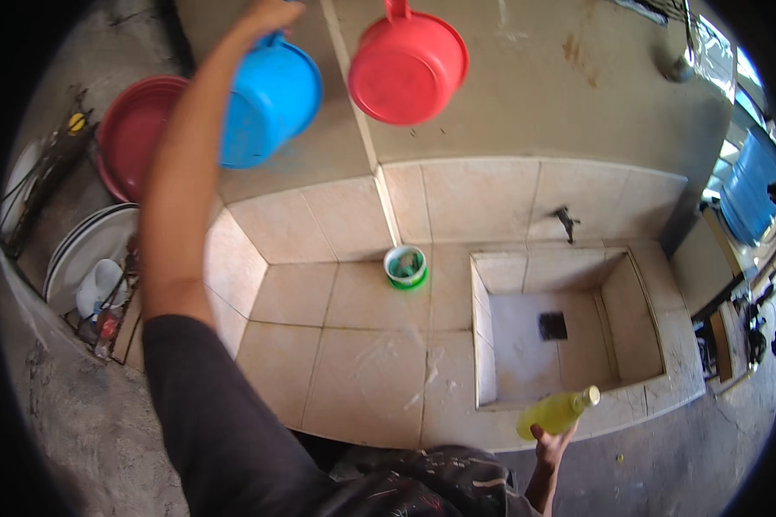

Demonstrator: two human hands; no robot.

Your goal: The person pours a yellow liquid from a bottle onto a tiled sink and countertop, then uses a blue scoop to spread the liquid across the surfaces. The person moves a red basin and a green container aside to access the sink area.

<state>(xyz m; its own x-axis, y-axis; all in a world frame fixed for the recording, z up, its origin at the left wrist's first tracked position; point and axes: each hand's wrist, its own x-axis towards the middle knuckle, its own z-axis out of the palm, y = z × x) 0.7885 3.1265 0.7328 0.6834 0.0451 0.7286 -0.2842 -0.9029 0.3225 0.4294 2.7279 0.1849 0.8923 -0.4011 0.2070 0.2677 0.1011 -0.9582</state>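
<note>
My left arm reaches up and forward to the wall. At the top of the head view, my left hand is closed over the handle of a blue plastic dipper; its fingers are partly cut off by the frame edge. Beside it on the wall hangs a red dipper. Low on the right, my right hand grips a bottle of yellow-green liquid, tilted with its pale cap toward the upper right, by the sink's front edge.
A tiled counter with a sunken sink lies ahead, under a wall tap. A small white-and-green tub stands on the counter. At left are a dark red basin and a rack with plates. A blue container is at right.
</note>
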